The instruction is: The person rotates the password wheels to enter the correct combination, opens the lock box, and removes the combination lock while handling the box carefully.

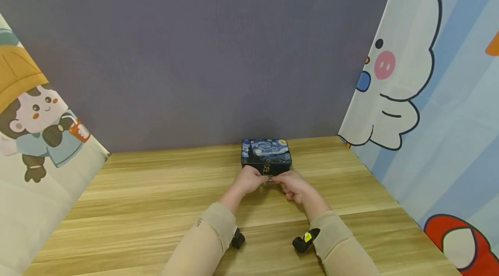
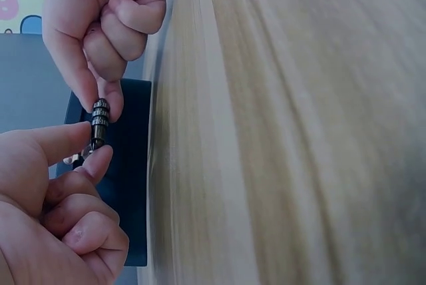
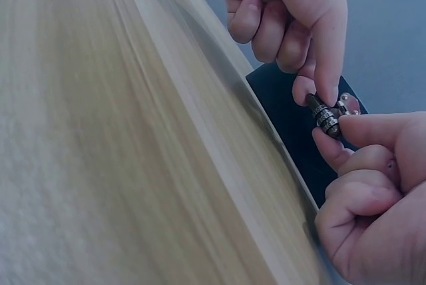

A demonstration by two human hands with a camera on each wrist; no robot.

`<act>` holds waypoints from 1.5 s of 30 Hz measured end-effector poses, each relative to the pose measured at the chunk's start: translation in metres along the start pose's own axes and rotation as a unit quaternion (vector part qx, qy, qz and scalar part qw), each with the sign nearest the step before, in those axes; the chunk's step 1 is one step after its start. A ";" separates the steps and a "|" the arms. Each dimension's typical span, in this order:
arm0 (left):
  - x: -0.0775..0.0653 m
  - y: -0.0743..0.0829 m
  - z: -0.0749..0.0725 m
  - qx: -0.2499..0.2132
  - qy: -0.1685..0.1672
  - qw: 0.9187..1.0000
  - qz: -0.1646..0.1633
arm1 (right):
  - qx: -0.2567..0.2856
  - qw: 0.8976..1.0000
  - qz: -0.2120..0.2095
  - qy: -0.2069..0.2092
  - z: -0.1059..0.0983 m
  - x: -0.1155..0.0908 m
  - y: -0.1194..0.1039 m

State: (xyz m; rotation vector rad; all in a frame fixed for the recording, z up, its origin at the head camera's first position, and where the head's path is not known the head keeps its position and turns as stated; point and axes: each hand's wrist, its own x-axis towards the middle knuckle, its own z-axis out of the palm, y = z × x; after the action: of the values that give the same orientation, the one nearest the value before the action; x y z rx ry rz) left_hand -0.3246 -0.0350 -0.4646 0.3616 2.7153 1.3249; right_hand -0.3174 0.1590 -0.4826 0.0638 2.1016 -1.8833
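Note:
A tin box (image 1: 266, 151) with a swirling blue night-sky picture on its lid stands closed at the back of the table. At its dark front hangs a small combination padlock (image 2: 100, 113) with ringed number dials, beside a metal latch (image 3: 350, 104). My left hand (image 1: 248, 179) pinches one end of the padlock between thumb and index finger. From the other side, my right hand (image 1: 294, 184) pinches the dial end the same way. On both hands the remaining fingers are curled in. Fingertips cover parts of the padlock, and the dial numbers are too small to read.
The wood-grain table (image 1: 156, 206) runs up to a grey upright panel (image 1: 218, 59) just behind the box. Cartoon-printed cloths hang at the left (image 1: 46, 189) and right (image 1: 405, 172). Black wrist-worn devices show below both sleeves.

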 end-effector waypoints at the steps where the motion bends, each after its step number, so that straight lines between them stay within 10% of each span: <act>1: 0.000 0.000 0.000 -0.005 -0.001 1.000 -0.001 | -0.001 1.000 -0.001 0.000 0.000 0.000 0.000; 25: 0.008 -0.004 0.008 -0.172 0.040 0.981 -0.078 | -0.018 1.000 -0.007 -0.009 -0.001 -0.002 -0.003; 45: 0.009 -0.001 0.011 -0.172 0.038 0.980 -0.096 | -0.018 1.000 -0.010 -0.024 -0.002 -0.002 -0.001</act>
State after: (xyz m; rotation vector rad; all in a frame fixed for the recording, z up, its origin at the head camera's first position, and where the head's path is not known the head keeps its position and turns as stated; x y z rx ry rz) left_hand -0.3315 -0.0254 -0.4720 0.0181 2.4321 1.7350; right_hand -0.3160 0.1614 -0.4810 -0.0094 2.1113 -1.8392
